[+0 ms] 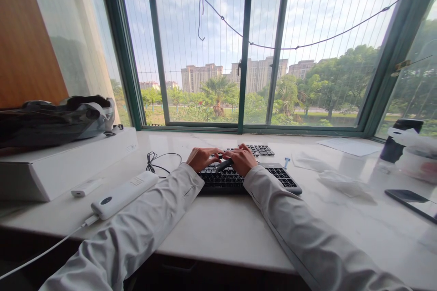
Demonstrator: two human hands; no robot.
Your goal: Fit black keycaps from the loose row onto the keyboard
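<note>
A black keyboard lies on the marble counter before me, its right part showing a lighter grid of key positions. My right hand is closed round a dark, stick-shaped tool, its end pointing down left over the keys; its exact kind is unclear. Beside it, my left hand pinches a small black piece that looks like a keycap, with the fingertips of both hands close together. Loose black keycaps are laid in rows behind the keyboard, partly hidden by my right hand.
A small blue tool and clear plastic bags lie to the right, with a phone farther out. On the left are a coiled black cable, a white power bank with its cord, and a white box. Windows stand behind.
</note>
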